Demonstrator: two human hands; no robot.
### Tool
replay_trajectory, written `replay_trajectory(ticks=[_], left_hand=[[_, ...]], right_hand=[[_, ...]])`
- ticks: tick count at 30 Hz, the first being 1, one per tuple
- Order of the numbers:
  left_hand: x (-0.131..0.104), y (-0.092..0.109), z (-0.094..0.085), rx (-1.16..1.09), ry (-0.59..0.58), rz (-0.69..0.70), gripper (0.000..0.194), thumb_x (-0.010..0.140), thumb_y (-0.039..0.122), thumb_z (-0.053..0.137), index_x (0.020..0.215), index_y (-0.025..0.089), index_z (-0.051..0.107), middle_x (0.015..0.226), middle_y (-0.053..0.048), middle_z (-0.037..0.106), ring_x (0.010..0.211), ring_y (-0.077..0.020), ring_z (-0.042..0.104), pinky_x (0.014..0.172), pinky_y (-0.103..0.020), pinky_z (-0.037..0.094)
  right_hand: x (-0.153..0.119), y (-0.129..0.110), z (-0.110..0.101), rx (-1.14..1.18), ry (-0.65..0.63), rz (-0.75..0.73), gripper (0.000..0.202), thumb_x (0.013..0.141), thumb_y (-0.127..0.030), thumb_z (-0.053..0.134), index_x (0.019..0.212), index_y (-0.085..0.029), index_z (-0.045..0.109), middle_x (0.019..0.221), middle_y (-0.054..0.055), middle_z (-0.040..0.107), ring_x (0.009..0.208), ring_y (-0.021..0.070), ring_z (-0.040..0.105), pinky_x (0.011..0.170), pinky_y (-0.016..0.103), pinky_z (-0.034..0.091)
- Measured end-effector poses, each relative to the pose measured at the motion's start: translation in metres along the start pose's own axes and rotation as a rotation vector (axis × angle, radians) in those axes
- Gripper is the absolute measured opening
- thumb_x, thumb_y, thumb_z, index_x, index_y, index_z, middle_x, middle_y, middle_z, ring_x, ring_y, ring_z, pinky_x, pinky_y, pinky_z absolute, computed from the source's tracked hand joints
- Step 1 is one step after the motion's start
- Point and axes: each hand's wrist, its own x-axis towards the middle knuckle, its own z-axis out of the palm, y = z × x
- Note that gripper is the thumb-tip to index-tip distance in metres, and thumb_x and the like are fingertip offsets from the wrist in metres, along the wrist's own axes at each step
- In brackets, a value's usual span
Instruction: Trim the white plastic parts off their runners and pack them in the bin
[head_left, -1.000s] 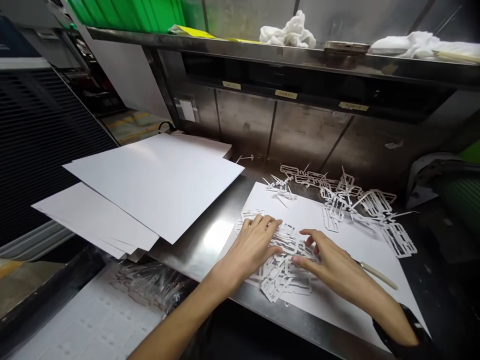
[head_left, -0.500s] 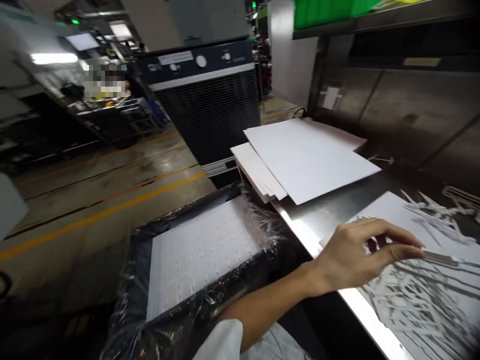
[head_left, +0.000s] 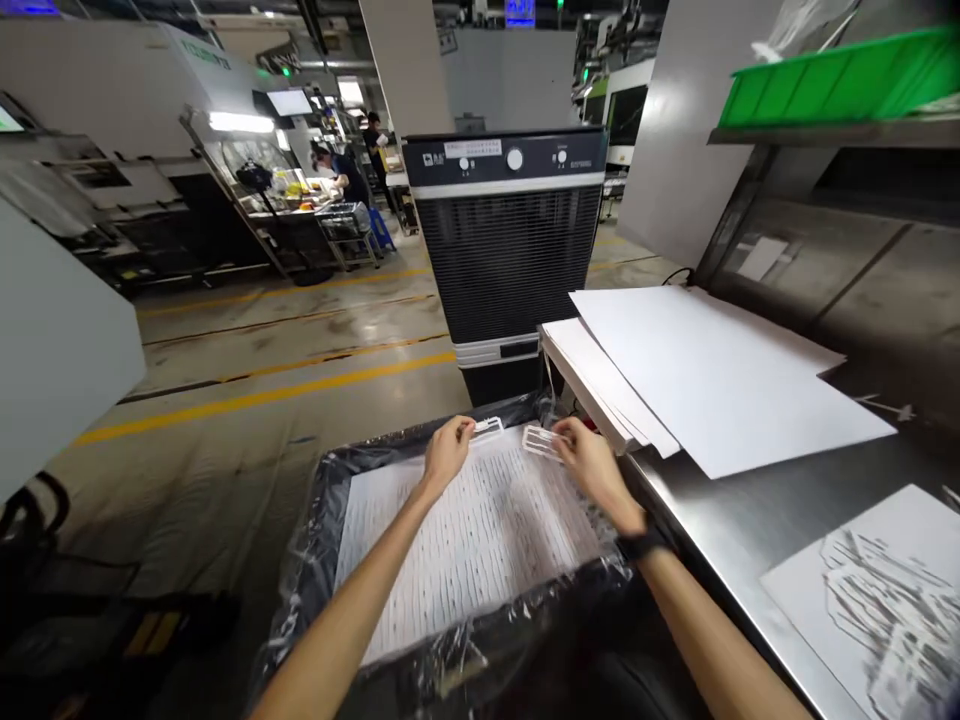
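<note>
My left hand (head_left: 448,455) pinches a thin white plastic frame (head_left: 490,428) over the far side of a plastic-lined box (head_left: 326,540). A similar white plastic frame (head_left: 535,440) is pinched in my right hand (head_left: 591,465), which wears a black band at the wrist. The two frames point toward each other with a small gap between them. Beneath my hands, a white layer (head_left: 457,540) with close rows of thin pale strips and small dark marks fills the box.
On the steel bench (head_left: 701,510) at right lie large white sheets (head_left: 727,370) and a pile of thin white plastic parts (head_left: 892,600) on another sheet. A dark air cooler (head_left: 510,260) stands behind the box. A green bin (head_left: 840,85) sits on the shelf. Two people work far back.
My left hand has moved from the pile of parts on the bench to above the box. My right hand has come into view holding a frame. The camera has turned left.
</note>
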Motion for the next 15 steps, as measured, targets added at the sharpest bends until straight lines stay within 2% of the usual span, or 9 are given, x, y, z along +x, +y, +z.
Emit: replay_trajectory(ticks=[3,6,8,11,13,15], left_hand=[[0.023,-0.017,0.019,0.151,0.028,0.02,0.035,0.108,0.039,0.073,0.136,0.018,0.07,0.137,-0.012,0.072,0.116,-0.0267,0.074,0.1,-0.049,0.065],[0.028,-0.037,0.037,0.277,0.055,0.027,0.034,0.109,0.038,0.072,0.136,0.019,0.071,0.139,-0.012,0.071,0.119,-0.027,0.073,0.102,-0.049,0.064],[0.027,-0.048,0.046,0.339,0.054,0.035,0.033,0.109,0.038,0.072,0.136,0.019,0.071,0.14,-0.012,0.071,0.12,-0.0271,0.073,0.103,-0.049,0.064],[0.026,-0.057,0.056,0.412,0.026,0.052,0.034,0.109,0.038,0.072,0.137,0.019,0.071,0.141,-0.012,0.071,0.12,-0.0275,0.072,0.103,-0.05,0.064],[0.027,-0.058,0.059,0.456,0.003,0.062,0.035,0.109,0.038,0.072,0.137,0.019,0.07,0.141,-0.012,0.071,0.12,-0.0277,0.073,0.102,-0.05,0.064],[0.028,-0.056,0.058,0.503,-0.014,0.066,0.036,0.108,0.038,0.073,0.139,0.019,0.069,0.141,-0.012,0.07,0.12,-0.0277,0.073,0.101,-0.049,0.065]], right_hand=[[0.084,-0.023,0.04,-0.14,-0.103,0.036,0.031,0.11,-0.037,0.074,0.134,-0.018,0.072,0.133,0.01,0.073,0.112,0.0258,0.075,0.097,0.046,0.066],[0.125,-0.031,0.07,-0.255,-0.19,0.068,0.034,0.109,-0.037,0.075,0.138,-0.019,0.07,0.138,0.011,0.071,0.116,0.0271,0.074,0.098,0.047,0.066],[0.132,-0.03,0.08,-0.315,-0.228,0.081,0.035,0.109,-0.037,0.075,0.139,-0.019,0.07,0.139,0.012,0.071,0.116,0.0274,0.074,0.098,0.047,0.065],[0.131,-0.032,0.085,-0.368,-0.237,0.083,0.036,0.11,-0.038,0.075,0.14,-0.018,0.07,0.139,0.012,0.071,0.117,0.0278,0.074,0.099,0.049,0.065],[0.123,-0.039,0.083,-0.375,-0.214,0.069,0.038,0.109,-0.038,0.075,0.141,-0.018,0.069,0.141,0.012,0.07,0.119,0.0284,0.073,0.1,0.05,0.065],[0.102,-0.049,0.078,-0.357,-0.176,0.042,0.04,0.109,-0.037,0.075,0.144,-0.018,0.067,0.144,0.013,0.068,0.12,0.0292,0.073,0.101,0.051,0.064]])
